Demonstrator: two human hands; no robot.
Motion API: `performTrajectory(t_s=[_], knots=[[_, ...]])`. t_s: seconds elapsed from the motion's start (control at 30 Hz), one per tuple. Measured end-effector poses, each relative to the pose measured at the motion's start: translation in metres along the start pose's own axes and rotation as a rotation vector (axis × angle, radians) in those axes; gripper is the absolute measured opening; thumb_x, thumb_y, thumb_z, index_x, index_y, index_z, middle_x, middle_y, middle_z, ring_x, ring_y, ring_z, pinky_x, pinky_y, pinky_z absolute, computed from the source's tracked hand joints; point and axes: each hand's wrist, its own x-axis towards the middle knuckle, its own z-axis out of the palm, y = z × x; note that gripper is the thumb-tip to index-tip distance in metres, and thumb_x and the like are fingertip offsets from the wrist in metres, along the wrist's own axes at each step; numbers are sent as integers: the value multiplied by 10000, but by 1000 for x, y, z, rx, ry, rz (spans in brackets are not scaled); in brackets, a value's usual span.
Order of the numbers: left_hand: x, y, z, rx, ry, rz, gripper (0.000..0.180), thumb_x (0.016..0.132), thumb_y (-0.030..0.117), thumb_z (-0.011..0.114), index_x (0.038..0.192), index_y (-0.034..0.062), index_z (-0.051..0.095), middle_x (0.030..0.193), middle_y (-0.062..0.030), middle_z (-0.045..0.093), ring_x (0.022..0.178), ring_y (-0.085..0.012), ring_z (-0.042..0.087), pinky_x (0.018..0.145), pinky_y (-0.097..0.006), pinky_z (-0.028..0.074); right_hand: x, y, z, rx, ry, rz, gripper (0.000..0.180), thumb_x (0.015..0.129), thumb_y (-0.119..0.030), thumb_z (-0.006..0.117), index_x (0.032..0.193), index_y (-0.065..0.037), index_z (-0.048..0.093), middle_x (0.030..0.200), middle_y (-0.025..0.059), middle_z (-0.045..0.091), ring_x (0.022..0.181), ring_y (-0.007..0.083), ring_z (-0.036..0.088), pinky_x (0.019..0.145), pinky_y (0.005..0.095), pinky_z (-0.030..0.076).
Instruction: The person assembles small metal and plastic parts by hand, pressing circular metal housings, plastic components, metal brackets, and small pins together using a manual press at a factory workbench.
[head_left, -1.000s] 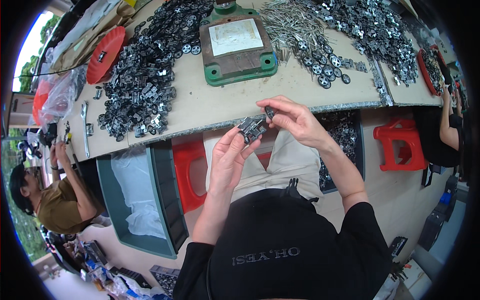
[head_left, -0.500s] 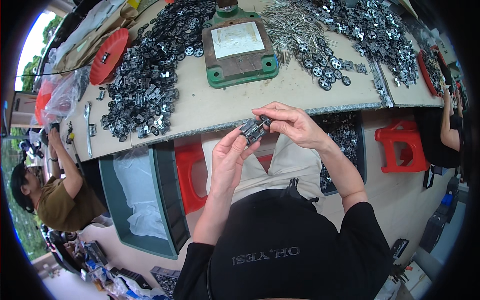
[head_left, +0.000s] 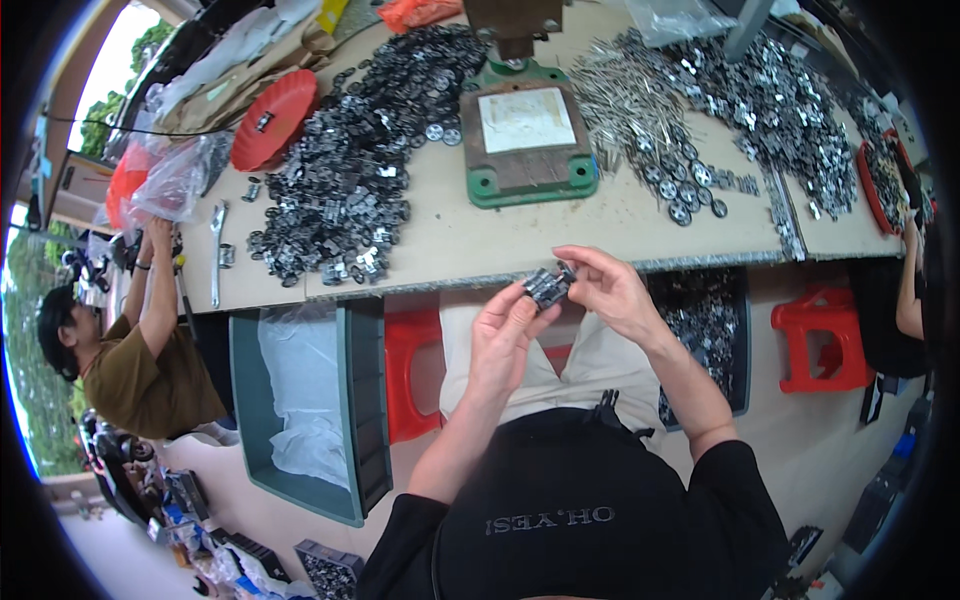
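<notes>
Beige worktable (head_left: 480, 235) (parts-strewn), crowded workshop

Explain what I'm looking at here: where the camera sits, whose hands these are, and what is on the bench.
The view comes from a fisheye camera on a person's head, looking down, so straight edges bend. Their left hand and right hand together hold a small dark metal part at the edge of the workbench. On the bench lie heaps of black metal pieces, silvery pins, a green press base and a red lid. A teal bin stands below. Another person works at left.
</notes>
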Motion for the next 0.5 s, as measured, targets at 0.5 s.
performTrajectory(t_s=[0.5], knots=[[99,72,27,885,-200,321,293,766,-47,640,1059,-63,632,902,-79,647,815,-128,621,753,-241,498,65,-54,-56,-158,-196,253,465,788,-151,717,1203,0,573,853,34,636,659,47,507,579,202,430]])
